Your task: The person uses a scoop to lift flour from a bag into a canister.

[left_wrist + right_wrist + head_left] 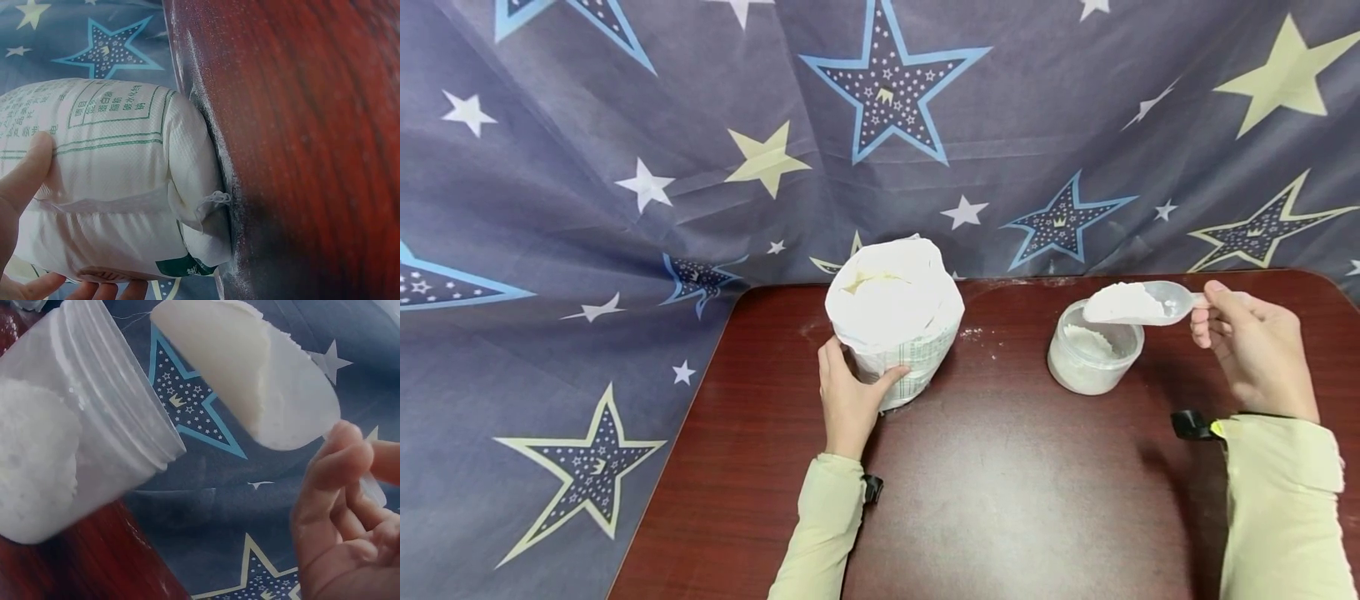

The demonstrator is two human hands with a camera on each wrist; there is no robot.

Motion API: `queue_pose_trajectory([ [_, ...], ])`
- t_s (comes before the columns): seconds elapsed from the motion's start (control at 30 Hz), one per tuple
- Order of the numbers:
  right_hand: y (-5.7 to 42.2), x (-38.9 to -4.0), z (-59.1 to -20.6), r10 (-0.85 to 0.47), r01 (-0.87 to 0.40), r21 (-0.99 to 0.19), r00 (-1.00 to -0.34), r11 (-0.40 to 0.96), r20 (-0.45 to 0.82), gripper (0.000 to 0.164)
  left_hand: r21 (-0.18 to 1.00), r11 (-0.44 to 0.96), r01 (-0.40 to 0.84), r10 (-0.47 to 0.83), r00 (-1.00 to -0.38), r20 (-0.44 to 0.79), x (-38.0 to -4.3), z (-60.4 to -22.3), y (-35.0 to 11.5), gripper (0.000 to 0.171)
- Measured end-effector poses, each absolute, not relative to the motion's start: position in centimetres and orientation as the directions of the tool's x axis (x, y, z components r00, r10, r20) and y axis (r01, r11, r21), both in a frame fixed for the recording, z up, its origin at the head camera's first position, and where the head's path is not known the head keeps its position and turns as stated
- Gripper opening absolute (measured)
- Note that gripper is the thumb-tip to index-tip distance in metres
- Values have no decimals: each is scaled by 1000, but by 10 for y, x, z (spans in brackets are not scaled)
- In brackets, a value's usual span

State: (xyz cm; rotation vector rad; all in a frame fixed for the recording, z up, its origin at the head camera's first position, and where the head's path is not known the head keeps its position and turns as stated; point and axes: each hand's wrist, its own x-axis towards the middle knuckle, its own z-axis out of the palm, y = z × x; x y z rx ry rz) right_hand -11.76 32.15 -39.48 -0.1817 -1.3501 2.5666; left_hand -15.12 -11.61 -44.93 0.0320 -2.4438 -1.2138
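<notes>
My left hand (pixel 847 395) grips the near left side of a white woven flour bag (pixel 917 367), thumb on the front and fingers round the side. The bag stands upright with its top open, showing white flour inside; green print shows in the left wrist view. My right hand (pixel 1262 342) pinches the handle of a clear plastic scoop (pixel 1172 302) heaped with flour (pixel 1118 303). The scoop is held level above the right part of a clear round tub (pixel 1088 375). Flour lies in the tub (pixel 119 425), partly filling it, as the right wrist view shows.
Both things stand on a dark red wooden table (pixel 1000 483), near its back edge. A star-patterned cloth (pixel 700 100) hangs behind and to the left. Flour specks (pixel 981 335) lie between bag and tub.
</notes>
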Motion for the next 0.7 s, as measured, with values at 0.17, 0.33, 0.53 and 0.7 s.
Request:
queue_pose_trajectory([
  [0.17,319,-115,-392,337,-122,-903,-941,-412,-27,17,771,620,146,-203,-919,337,-151,-449,-116,91],
  [0.33,310,-111,-380,423,-71,-978,-906,-195,-19,22,769,623,142,-204,-919,336,-150,-449,-116,91],
  [0.53,299,-108,-365,474,-28,-999,-879,38,42,24,766,627,144,-208,-916,342,-151,-449,-116,91],
  [0.7,291,-107,-356,523,51,-948,-843,315,128,27,764,629,143,-205,-918,340,-150,-448,-116,90],
])
